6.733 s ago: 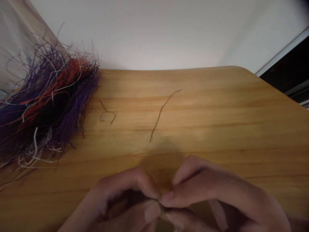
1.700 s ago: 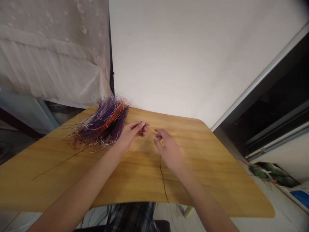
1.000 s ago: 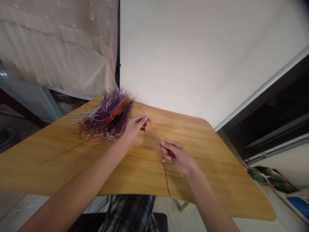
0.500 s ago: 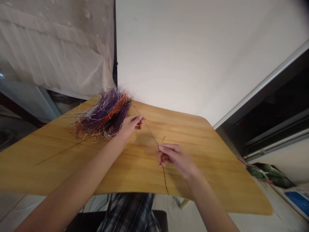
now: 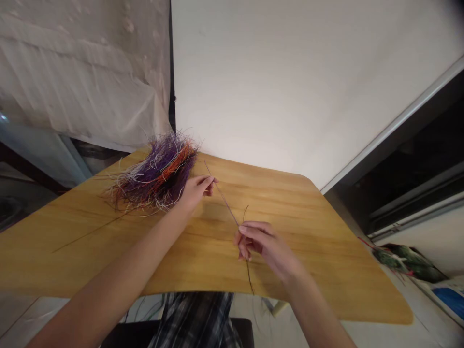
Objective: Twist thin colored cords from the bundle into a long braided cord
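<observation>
A thin dark strand (image 5: 225, 203) is stretched taut between my two hands above the wooden table (image 5: 319, 251). My left hand (image 5: 195, 190) pinches its far end, right beside a tangled heap of purple, orange and white strands (image 5: 155, 175). My right hand (image 5: 259, 244) pinches the strand nearer to me, fingers closed round it. Below my right hand the strand's tail (image 5: 249, 278) trails down to the table's front edge. A short loose end curls up just above my right fingers.
A single long strand (image 5: 90, 232) lies across the table's left part. A white wall stands behind the table and a crumpled pale sheet (image 5: 79, 72) hangs at the left. Green and blue items (image 5: 409, 263) lie on the floor at the right.
Since a second ago my right hand has slid toward me along the strand, so the stretch between the hands is longer. My left hand has kept its place by the heap.
</observation>
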Demonstrator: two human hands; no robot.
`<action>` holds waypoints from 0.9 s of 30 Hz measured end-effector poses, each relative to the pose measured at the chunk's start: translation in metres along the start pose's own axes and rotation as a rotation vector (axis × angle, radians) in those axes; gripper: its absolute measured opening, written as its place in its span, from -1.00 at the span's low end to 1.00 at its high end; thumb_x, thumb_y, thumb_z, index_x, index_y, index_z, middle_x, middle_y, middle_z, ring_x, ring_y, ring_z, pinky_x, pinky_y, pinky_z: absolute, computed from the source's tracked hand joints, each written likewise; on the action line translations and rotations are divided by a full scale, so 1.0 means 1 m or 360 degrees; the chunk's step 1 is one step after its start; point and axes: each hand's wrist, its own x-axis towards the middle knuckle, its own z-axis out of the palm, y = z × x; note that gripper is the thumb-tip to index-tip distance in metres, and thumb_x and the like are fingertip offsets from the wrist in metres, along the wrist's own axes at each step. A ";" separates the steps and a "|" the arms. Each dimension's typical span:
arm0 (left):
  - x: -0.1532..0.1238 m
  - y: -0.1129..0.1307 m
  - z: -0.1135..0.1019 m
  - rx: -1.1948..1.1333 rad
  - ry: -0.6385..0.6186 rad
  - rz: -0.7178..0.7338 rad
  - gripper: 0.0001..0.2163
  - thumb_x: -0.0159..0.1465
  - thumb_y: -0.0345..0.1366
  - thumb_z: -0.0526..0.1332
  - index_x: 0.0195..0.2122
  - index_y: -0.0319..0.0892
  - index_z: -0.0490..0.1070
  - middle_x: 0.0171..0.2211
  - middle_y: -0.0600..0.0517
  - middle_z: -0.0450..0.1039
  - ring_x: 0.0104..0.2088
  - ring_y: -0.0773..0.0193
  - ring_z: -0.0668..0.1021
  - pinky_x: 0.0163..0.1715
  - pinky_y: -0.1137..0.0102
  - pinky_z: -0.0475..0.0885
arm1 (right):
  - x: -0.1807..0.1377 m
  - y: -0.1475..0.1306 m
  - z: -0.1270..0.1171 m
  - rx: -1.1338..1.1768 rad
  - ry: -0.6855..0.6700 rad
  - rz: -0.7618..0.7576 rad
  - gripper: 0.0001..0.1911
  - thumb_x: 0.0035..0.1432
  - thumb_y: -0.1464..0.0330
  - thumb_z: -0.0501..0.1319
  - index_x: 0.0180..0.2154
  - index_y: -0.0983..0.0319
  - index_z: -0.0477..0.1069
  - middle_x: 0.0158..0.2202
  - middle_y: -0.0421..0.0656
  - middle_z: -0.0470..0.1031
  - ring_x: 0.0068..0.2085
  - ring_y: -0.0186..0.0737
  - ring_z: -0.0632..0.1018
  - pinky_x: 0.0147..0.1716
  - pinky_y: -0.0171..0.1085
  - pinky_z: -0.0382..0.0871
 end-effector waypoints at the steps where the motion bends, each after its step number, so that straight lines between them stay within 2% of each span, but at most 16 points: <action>1: 0.000 0.000 0.000 0.0000 -0.0001 -0.0003 -0.85 0.30 -0.31 0.19 -0.34 -0.29 0.42 -0.50 0.13 0.39 -0.55 0.42 0.44 -0.51 0.46 0.41 | -0.001 0.000 0.001 0.0001 -0.0002 -0.0001 -0.73 0.16 0.26 0.19 -0.49 0.27 0.48 -0.62 -0.23 0.39 -0.57 -0.38 0.40 -0.49 -0.33 0.28; 6: -0.002 0.000 0.002 0.0012 -0.0034 -0.0034 -0.86 0.31 -0.31 0.18 -0.30 -0.29 0.41 -0.44 0.09 0.42 -0.50 0.40 0.47 -0.47 0.43 0.44 | -0.010 0.002 0.007 -0.0030 0.0004 0.0015 -0.73 0.16 0.28 0.17 -0.51 0.27 0.46 -0.65 -0.23 0.37 -0.60 -0.38 0.38 -0.52 -0.33 0.25; 10: -0.004 -0.002 0.005 0.0061 -0.0139 -0.0124 -0.87 0.30 -0.30 0.18 -0.25 -0.28 0.40 -0.36 0.06 0.43 -0.45 0.38 0.49 -0.45 0.42 0.46 | -0.028 0.018 0.011 -0.0403 0.0086 0.0003 -0.67 0.23 0.22 0.09 -0.49 0.24 0.43 -0.64 -0.18 0.41 -0.58 -0.30 0.42 -0.52 -0.30 0.30; 11: -0.004 -0.004 0.005 0.0080 -0.0167 -0.0159 -0.86 0.30 -0.30 0.18 -0.24 -0.28 0.40 -0.35 0.05 0.44 -0.45 0.37 0.49 -0.45 0.42 0.46 | -0.034 0.024 0.010 -0.0562 0.0216 -0.0099 -0.65 0.26 0.20 0.05 -0.44 0.22 0.44 -0.58 -0.15 0.45 -0.53 -0.25 0.47 -0.48 -0.27 0.34; 13: -0.003 -0.006 0.005 0.0121 -0.0205 -0.0231 -0.85 0.31 -0.28 0.17 -0.21 -0.28 0.40 -0.33 0.04 0.44 -0.44 0.37 0.50 -0.46 0.42 0.47 | -0.048 0.038 0.002 -0.0993 0.0660 -0.0419 -0.75 0.29 0.26 0.02 -0.14 0.16 0.43 -0.22 -0.06 0.53 -0.19 -0.14 0.54 -0.16 -0.17 0.39; 15: -0.001 -0.009 0.005 0.0161 -0.0220 -0.0296 -0.82 0.32 -0.26 0.15 -0.17 -0.27 0.39 -0.30 0.02 0.45 -0.42 0.35 0.51 -0.44 0.40 0.48 | -0.061 0.056 -0.010 -0.1497 0.0840 -0.0726 -0.64 0.28 0.35 0.01 0.10 0.10 0.28 0.05 -0.03 0.42 0.05 -0.06 0.45 0.01 -0.09 0.32; 17: 0.001 -0.012 0.005 0.0200 -0.0225 -0.0358 -0.80 0.33 -0.24 0.15 -0.13 -0.26 0.38 -0.25 0.00 0.45 -0.37 0.32 0.52 -0.40 0.37 0.49 | -0.071 0.075 -0.021 -0.1961 0.0806 -0.1014 -0.51 0.23 0.42 0.04 0.20 0.12 0.18 0.08 -0.02 0.42 0.07 -0.02 0.45 -0.01 -0.09 0.35; 18: 0.001 -0.013 0.006 0.0216 -0.0228 -0.0386 -0.79 0.32 -0.24 0.15 -0.11 -0.26 0.38 -0.23 -0.02 0.45 -0.34 0.30 0.53 -0.37 0.34 0.50 | -0.074 0.085 -0.025 -0.2195 0.0620 -0.1063 -0.45 0.20 0.45 0.08 0.22 0.13 0.14 0.07 -0.04 0.44 0.05 -0.04 0.47 -0.01 -0.11 0.37; 19: 0.001 -0.014 0.006 0.0230 -0.0234 -0.0414 -0.78 0.32 -0.23 0.15 -0.09 -0.26 0.38 -0.20 -0.03 0.45 -0.32 0.28 0.53 -0.34 0.32 0.50 | -0.077 0.093 -0.028 -0.2370 0.0531 -0.1211 -0.42 0.16 0.46 0.12 0.22 0.14 0.16 0.03 -0.06 0.49 0.02 -0.05 0.51 -0.02 -0.13 0.38; 20: 0.001 -0.014 0.006 0.0239 -0.0239 -0.0437 -0.77 0.32 -0.23 0.15 -0.08 -0.25 0.37 -0.18 -0.04 0.45 -0.29 0.26 0.54 -0.32 0.30 0.50 | -0.078 0.100 -0.029 -0.2489 0.0548 -0.1283 -0.43 0.14 0.49 0.13 0.20 0.16 0.20 0.01 -0.07 0.52 0.02 -0.06 0.51 0.00 -0.12 0.36; 24: 0.000 -0.014 0.007 0.0244 -0.0273 -0.0476 -0.76 0.32 -0.22 0.15 -0.06 -0.25 0.36 -0.15 -0.05 0.44 -0.26 0.24 0.54 -0.29 0.27 0.50 | -0.077 0.106 -0.026 -0.2756 0.0503 -0.1677 -0.63 0.13 0.50 0.14 -0.01 0.26 0.44 -0.10 -0.07 0.59 -0.05 -0.12 0.57 0.00 -0.19 0.38; 27: 0.001 -0.013 0.007 0.0231 -0.0305 -0.0459 -0.77 0.32 -0.23 0.15 -0.07 -0.25 0.37 -0.17 -0.04 0.44 -0.28 0.25 0.54 -0.31 0.29 0.50 | -0.074 0.101 -0.025 -0.2824 0.0489 -0.1783 -0.72 0.19 0.48 0.10 -0.11 0.29 0.50 -0.15 -0.12 0.62 -0.11 -0.20 0.60 0.06 -0.25 0.35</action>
